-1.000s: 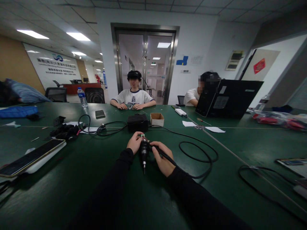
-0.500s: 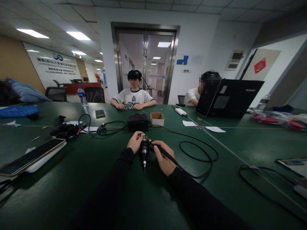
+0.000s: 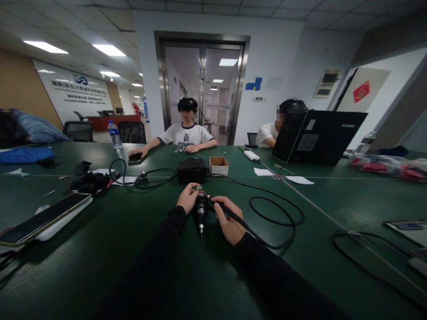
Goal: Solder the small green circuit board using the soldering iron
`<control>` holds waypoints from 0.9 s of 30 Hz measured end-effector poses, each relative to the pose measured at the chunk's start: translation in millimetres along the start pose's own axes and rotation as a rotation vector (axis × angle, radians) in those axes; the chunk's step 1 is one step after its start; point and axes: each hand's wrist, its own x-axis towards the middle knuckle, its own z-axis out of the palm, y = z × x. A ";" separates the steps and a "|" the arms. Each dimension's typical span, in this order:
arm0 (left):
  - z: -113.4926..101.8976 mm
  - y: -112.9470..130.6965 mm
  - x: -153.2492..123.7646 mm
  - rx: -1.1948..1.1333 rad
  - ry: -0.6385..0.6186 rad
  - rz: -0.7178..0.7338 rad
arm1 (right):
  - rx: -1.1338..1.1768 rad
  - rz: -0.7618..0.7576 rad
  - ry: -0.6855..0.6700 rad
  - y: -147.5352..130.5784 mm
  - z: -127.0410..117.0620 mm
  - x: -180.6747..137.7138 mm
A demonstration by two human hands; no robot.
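A black electric screwdriver (image 3: pixel 200 212) lies on the green table (image 3: pixel 140 249) between my hands, its bit pointing toward me. My left hand (image 3: pixel 187 198) pinches a small green-and-white part (image 3: pixel 199 190) at the tool's far end. My right hand (image 3: pixel 227 216) is curled around the black cable (image 3: pixel 276 218) where it joins the tool. Both sleeves are black.
A black power box (image 3: pixel 191 170) and a small cardboard box (image 3: pixel 218 166) stand just beyond my hands. Cable loops lie to the right. A tablet (image 3: pixel 45 217) rests at left, a laptop (image 3: pixel 316 137) at right. Two people sit across; one touches a phone (image 3: pixel 136 157).
My hands have hardly moved. The person opposite has stretched an arm out to the phone on the table.
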 end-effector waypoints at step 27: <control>0.1 5.2 -4.3 -0.016 0.008 -0.018 | -0.022 0.006 -0.005 2.8 -0.9 -0.9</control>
